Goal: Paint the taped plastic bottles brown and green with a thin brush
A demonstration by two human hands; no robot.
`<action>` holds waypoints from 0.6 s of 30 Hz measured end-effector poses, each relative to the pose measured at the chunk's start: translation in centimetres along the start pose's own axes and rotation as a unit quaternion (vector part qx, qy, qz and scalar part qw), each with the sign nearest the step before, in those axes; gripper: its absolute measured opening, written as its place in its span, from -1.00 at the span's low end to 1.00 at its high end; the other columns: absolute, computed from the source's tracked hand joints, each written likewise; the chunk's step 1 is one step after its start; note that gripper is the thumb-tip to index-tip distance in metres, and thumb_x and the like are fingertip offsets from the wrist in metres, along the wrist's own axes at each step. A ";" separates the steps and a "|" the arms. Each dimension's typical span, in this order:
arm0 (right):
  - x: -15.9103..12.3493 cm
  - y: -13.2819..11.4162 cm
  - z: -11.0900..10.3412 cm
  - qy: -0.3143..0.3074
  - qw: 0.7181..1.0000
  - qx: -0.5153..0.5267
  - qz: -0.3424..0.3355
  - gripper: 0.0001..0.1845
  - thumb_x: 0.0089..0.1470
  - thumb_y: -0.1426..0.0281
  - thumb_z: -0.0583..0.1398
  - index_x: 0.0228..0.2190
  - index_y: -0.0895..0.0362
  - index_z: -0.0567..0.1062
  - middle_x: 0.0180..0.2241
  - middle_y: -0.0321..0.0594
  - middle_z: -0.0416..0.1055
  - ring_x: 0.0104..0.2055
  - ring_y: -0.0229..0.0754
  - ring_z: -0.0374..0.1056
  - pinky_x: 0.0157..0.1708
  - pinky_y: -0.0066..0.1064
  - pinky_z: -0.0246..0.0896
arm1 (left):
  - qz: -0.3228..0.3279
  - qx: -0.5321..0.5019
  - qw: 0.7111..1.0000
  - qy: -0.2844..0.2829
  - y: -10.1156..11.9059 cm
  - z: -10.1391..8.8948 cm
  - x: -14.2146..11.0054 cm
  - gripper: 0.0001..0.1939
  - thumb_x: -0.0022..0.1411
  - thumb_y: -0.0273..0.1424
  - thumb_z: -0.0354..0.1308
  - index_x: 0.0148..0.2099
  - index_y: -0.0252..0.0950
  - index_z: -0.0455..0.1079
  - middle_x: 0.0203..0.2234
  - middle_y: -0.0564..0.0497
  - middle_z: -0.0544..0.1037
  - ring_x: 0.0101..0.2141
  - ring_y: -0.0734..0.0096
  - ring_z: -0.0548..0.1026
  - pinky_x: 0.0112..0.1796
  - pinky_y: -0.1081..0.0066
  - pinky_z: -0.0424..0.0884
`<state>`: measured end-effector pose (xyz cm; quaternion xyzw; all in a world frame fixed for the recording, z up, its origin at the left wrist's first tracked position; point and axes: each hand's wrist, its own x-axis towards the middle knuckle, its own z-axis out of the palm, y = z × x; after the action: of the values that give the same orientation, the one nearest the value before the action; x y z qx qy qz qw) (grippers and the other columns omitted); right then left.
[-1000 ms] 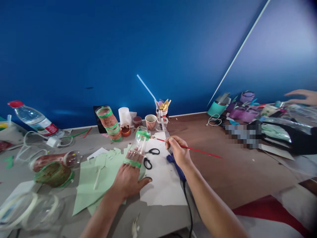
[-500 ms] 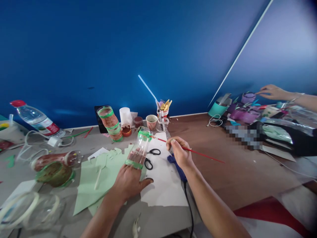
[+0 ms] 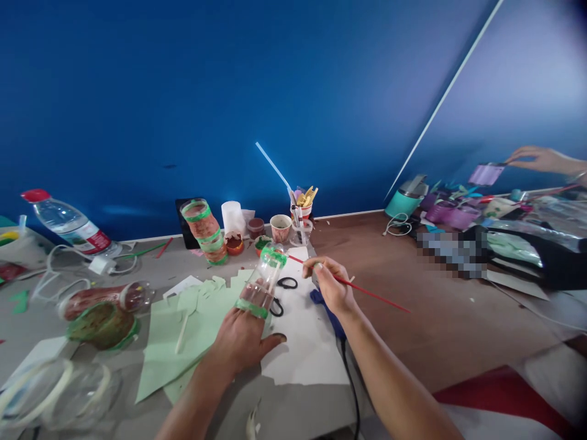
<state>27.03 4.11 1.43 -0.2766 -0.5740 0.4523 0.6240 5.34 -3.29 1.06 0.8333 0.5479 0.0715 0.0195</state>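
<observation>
My left hand (image 3: 243, 339) has its fingers pushed inside a clear plastic bottle piece (image 3: 265, 278) with green tape at both ends, holding it tilted up over the table. My right hand (image 3: 331, 286) pinches a thin red paintbrush (image 3: 367, 292), its tip touching the bottle's far green rim. Black scissors (image 3: 282, 293) lie on a white sheet (image 3: 307, 342) just beneath both hands. Light green paper cutouts (image 3: 183, 324) lie under my left wrist.
Painted bottle pieces (image 3: 204, 231), paint pots (image 3: 233, 243), a paper cup (image 3: 280, 227) and a tool cup (image 3: 300, 211) stand at the wall. A water bottle (image 3: 68, 225) and cables lie left. A blue glue gun (image 3: 328, 311) lies by my right wrist. Another person's hand (image 3: 539, 159) lifts a purple piece at right.
The bottle piece and brush have shifted slightly right and down. The other person's hand at right has lifted a purple piece off the table.
</observation>
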 end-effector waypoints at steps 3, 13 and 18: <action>0.1 0.2 -0.1 0.023 0.999 -0.002 -0.022 -0.73 0.14 0.18 0.20 -0.34 0.10 0.59 -0.44 -0.20 0.51 -0.37 -0.15 0.35 -0.29 -0.29 0.24 | 0.001 0.000 1.000 0.003 -0.3 0.4 -0.1 -0.30 0.18 -0.03 0.15 0.25 -0.31 0.27 0.06 -0.26 0.50 0.15 -0.10 0.35 0.11 0.05 0.25; 1.1 1.8 -0.8 0.081 0.993 0.053 0.073 -0.50 0.08 0.00 0.18 -0.12 0.10 0.54 -0.18 -0.10 0.55 -0.14 -0.05 0.45 -0.12 -0.22 0.33 | 0.246 -0.048 0.956 0.154 -0.5 0.2 -0.9 -0.08 0.29 0.10 -0.10 0.44 -0.31 -0.36 0.24 -0.30 0.29 0.24 -0.06 0.24 0.26 -0.04 -0.05; 1.1 1.2 -0.8 0.033 0.992 0.029 0.122 -0.45 0.06 -0.05 0.17 -0.16 0.12 0.58 -0.21 -0.08 0.57 -0.19 -0.05 0.46 -0.18 -0.26 0.35 | 0.274 -0.063 0.948 0.147 -0.4 0.4 -1.0 -0.07 0.28 0.13 -0.13 0.44 -0.29 -0.36 0.24 -0.25 0.29 0.22 0.03 0.28 0.22 0.09 0.14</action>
<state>27.48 5.69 0.76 -0.3412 -0.5019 0.5318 0.5907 4.67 -4.06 0.56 0.9286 0.2899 0.2297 -0.0293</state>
